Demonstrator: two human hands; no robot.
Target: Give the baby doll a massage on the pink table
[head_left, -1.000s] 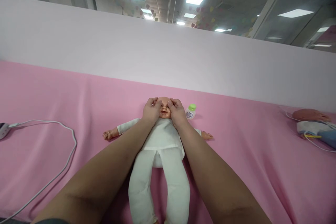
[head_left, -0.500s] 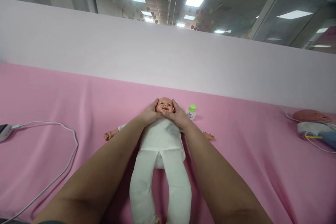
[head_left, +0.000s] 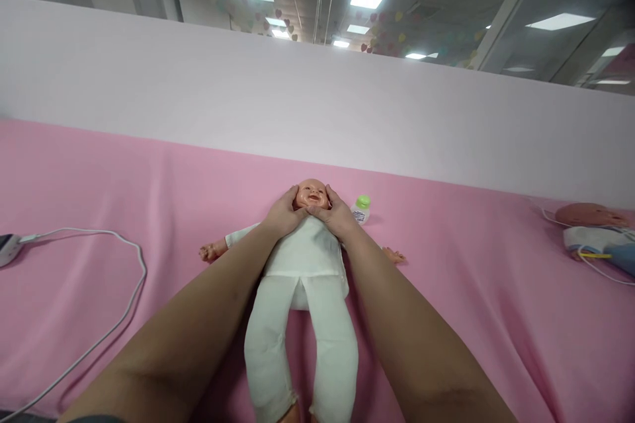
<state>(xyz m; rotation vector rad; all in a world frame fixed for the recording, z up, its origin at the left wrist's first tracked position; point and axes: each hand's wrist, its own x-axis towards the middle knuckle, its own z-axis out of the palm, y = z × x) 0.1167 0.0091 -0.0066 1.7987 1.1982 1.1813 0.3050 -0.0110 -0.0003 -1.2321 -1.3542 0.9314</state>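
A baby doll (head_left: 307,251) in a white top and white trousers lies on its back on the pink sheet (head_left: 436,264), head at the far end and arms spread out. My left hand (head_left: 286,213) cups the left side of the doll's head, thumb under the chin. On the other side my right hand (head_left: 340,215) does the same, its thumb meeting the left one at the chin. The fingers behind the head are partly hidden. Just right of my right hand stands a small clear bottle (head_left: 361,210) with a green cap.
At the far right lies a second doll (head_left: 590,215) with blue and white clothing and a thin white cord. A white cable (head_left: 141,258) runs from a white plug block (head_left: 8,250) at the left. Behind the sheet rises a white wall (head_left: 297,106) with glass above.
The doll has shifted slightly away from me; its head tilts back a little and more of its feet shows. Both hands have stayed on the head.
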